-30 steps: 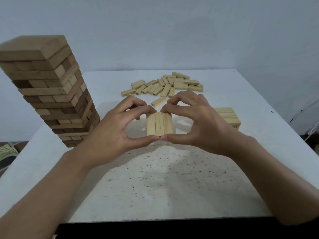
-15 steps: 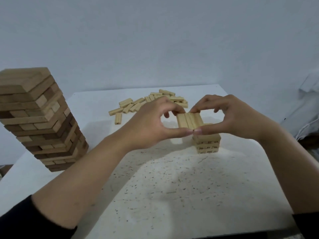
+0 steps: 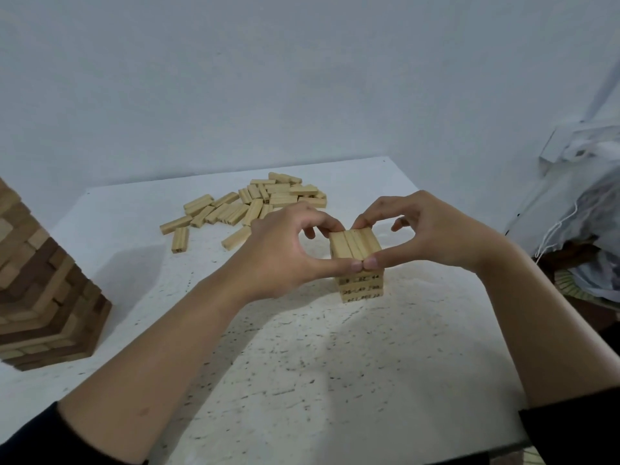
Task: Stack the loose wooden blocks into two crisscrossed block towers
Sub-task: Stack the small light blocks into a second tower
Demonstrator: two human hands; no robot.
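head view. item: layer of three blocks, pinched at both sides by my left grip and right grip, thumbs meeting at its near edge. it sat directly over the short tower on the counter, and the thumbs hid any contact. its long axis ran away from me. loose blocks lay beyond, nearer the left grip.

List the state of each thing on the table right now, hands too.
short tower, upright, low
three-block row, held level over the short tower
left hand, pinches the three-block row
right hand, pinches the same row
loose blocks, scattered flat behind
tall tower, standing, partly out of frame
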